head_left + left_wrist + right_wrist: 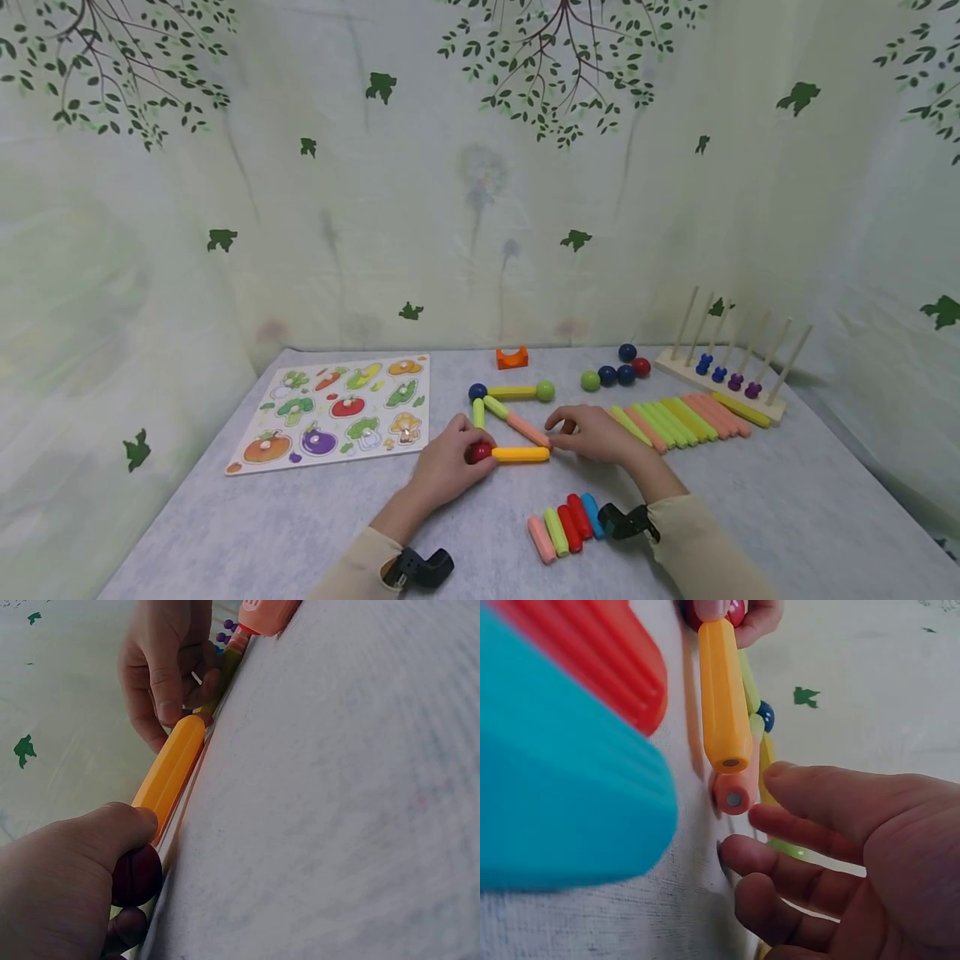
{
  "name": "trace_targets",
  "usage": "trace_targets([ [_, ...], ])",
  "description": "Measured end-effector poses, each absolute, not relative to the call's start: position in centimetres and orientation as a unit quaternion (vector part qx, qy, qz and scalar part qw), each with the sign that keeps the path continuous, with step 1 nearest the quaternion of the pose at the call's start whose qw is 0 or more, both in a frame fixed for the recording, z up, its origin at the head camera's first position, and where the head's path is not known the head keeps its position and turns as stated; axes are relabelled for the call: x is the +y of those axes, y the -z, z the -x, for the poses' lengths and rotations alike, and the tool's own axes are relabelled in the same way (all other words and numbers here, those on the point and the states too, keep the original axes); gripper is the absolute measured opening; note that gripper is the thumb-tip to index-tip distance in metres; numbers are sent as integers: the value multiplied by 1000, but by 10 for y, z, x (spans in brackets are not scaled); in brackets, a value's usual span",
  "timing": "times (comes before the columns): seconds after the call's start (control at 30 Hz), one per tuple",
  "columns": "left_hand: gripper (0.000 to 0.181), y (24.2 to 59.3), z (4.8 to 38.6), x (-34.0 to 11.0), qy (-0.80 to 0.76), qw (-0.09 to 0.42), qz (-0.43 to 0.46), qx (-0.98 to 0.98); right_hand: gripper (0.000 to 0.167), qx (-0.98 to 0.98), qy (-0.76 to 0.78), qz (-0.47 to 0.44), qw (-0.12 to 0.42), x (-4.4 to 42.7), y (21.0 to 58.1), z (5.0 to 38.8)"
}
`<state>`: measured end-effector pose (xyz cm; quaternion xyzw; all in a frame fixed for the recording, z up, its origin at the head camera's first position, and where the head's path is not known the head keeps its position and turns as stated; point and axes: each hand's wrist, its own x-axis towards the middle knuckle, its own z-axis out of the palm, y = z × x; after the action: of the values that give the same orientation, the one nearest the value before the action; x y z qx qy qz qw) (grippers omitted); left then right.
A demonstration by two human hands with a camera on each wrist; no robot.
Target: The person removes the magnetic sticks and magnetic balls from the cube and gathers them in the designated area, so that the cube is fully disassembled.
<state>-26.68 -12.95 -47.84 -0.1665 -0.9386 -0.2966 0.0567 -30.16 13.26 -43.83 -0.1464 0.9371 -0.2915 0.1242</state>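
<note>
My left hand (447, 460) holds a red ball (478, 452) between thumb and fingers. An orange-yellow stick (522, 455) extends right from that ball. Behind the ball, a short light green stick (478, 413) runs to a dark blue ball (477, 392). From the blue ball a yellow stick (512, 392) leads to a green ball (545, 390). Another green stick (496, 407) and a salmon stick (528, 430) slant toward the orange-yellow stick's free end. My right hand (592, 435) hovers beside these ends, fingers loosely bent around nothing. Grey discs show on both stick ends in the right wrist view.
Several short sticks (575, 517) lie in front, near the right wrist. A row of longer sticks (675, 422) is at right, by a pegged board (720, 383). Loose balls (607, 375) and an orange block (512, 358) sit behind. A vegetable puzzle board (337, 408) lies left.
</note>
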Motion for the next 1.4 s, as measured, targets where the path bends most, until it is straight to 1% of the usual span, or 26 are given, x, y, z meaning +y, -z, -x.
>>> trace_targets([
  [0.17,20,479,266,-129,293,50,163,-941,16,935,293,151,131,129,444,303],
  [0.33,19,479,267,-129,294,50,162,-941,14,937,294,147,119,126,445,301],
  [0.5,19,478,268,-129,292,52,162,-941,18,943,289,124,111,122,447,300],
  [0.7,19,478,267,-129,291,52,164,-941,20,947,283,93,119,122,449,303],
  [0.8,19,478,267,-128,290,51,164,-941,19,947,293,75,108,124,446,303],
  [0.9,18,478,267,-128,290,50,164,-941,23,942,318,63,85,127,442,304],
  [1.03,18,477,267,-129,292,49,161,-942,26,937,335,76,65,127,438,302],
  [1.17,18,477,267,-129,293,49,161,-941,29,943,313,99,59,125,437,300],
  [1.27,18,476,266,-128,294,49,161,-941,27,949,290,114,50,123,438,300],
  [1.4,19,476,266,-128,295,49,163,-940,26,956,269,110,36,124,438,300],
])
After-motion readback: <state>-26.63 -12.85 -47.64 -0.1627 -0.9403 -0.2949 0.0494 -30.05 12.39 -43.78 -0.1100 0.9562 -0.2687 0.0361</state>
